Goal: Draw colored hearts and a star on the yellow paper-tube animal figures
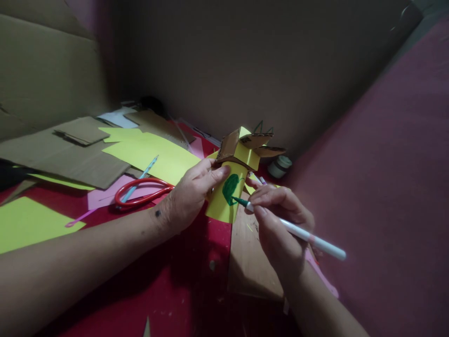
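Observation:
My left hand (196, 189) is closed around a yellow paper and cardboard model (218, 204), thumb on its near face. The lower part is a rounded yellow tube; a boxy cardboard piece with flaps sits on top, and green pointed lines show behind it. A green patch (229, 188) with a thin outline beside it is drawn on the tube. Between thumb and fingers, my right hand (280, 220) grips a white marker (315, 243). Its green tip meets the lower edge of the patch. Part of the left fingers is hidden behind the model.
Red-handled scissors (140, 204), a light blue pencil (147, 168), yellow paper (164, 157) and cardboard sheets (70, 154) lie left on the red surface (140, 285). A cardboard piece (254, 269) lies below my right hand. A small jar (279, 166) stands by the grey wall (245, 61).

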### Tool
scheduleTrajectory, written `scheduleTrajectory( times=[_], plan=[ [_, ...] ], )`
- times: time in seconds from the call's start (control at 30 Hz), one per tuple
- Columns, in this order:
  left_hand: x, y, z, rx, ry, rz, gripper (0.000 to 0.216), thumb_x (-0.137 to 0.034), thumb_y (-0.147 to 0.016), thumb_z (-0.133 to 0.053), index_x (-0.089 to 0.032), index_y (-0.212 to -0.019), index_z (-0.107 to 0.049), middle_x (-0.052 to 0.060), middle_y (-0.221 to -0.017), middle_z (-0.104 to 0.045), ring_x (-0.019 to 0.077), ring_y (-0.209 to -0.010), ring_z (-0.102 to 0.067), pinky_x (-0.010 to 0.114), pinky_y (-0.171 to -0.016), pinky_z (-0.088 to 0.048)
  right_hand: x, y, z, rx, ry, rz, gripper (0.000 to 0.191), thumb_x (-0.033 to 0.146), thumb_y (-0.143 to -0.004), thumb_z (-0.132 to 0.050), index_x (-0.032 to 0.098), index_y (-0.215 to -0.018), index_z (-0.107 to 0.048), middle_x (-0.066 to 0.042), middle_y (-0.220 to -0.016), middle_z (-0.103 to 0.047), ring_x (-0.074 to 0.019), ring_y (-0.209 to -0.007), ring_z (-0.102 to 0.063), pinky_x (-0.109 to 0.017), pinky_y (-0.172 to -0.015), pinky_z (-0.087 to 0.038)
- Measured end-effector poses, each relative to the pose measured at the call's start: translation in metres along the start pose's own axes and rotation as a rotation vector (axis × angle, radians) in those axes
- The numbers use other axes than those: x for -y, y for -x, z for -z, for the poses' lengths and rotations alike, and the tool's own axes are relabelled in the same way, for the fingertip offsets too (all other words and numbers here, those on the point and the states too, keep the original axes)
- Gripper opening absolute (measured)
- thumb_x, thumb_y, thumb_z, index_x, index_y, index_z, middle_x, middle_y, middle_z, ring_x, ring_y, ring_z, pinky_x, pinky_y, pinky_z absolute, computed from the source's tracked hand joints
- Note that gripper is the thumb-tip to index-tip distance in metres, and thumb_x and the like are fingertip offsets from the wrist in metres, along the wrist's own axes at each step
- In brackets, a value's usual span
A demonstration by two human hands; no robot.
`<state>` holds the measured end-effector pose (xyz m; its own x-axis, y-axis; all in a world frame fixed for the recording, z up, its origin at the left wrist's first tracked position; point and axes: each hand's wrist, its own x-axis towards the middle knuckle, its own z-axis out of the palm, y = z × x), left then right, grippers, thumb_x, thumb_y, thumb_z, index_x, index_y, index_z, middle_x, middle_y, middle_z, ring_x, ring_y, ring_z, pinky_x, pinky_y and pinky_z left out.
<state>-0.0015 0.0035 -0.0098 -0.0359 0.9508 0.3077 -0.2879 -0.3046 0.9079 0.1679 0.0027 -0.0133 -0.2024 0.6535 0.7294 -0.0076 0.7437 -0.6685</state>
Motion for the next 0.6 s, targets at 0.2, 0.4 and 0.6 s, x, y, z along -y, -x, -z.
scheduleTrajectory(
  times=[0.2,0.4,0.6],
  plan=[
    [-0.0017,0.0004,0.0,0.017,0.016,0.021,0.019,-0.035,-0.093,-0.061,-0.017,-0.092,-0.069,0.008,-0.092,-0.074,0.0226,-0.086,-0.069,0.031,-0.078,-0.057,0.0009,-0.0012,0.0008,0.014,0.008,0.009,0.014,0.011,-0.08,-0.065,0.025,-0.08,-0.067,0.003,-0.072,-0.065,-0.016,-0.074,-0.063,-0.052,-0.109,-0.048],
    [-0.0037,0.0,0.0001,-0.022,-0.034,-0.008,0.016,-0.035,-0.089,-0.064,-0.02,-0.089,-0.072,0.01,-0.096,-0.075,0.0282,-0.098,-0.069,0.033,-0.079,-0.057,0.0021,-0.0019,0.0011,-0.005,0.014,-0.006,0.015,0.01,-0.077,-0.063,0.025,-0.074,-0.064,0.004,-0.066,-0.062,-0.0156,-0.069,-0.061,-0.053,-0.107,-0.05],
    [-0.0046,0.0003,-0.0006,-0.016,-0.011,0.003,0.017,-0.033,-0.091,-0.063,-0.019,-0.088,-0.072,0.008,-0.093,-0.075,0.0258,-0.092,-0.069,0.033,-0.077,-0.058,0.0013,-0.0013,0.003,-0.01,-0.016,-0.01,0.011,0.015,-0.08,-0.065,0.026,-0.078,-0.067,0.003,-0.069,-0.064,-0.0167,-0.073,-0.063,-0.052,-0.108,-0.049]
  ],
)
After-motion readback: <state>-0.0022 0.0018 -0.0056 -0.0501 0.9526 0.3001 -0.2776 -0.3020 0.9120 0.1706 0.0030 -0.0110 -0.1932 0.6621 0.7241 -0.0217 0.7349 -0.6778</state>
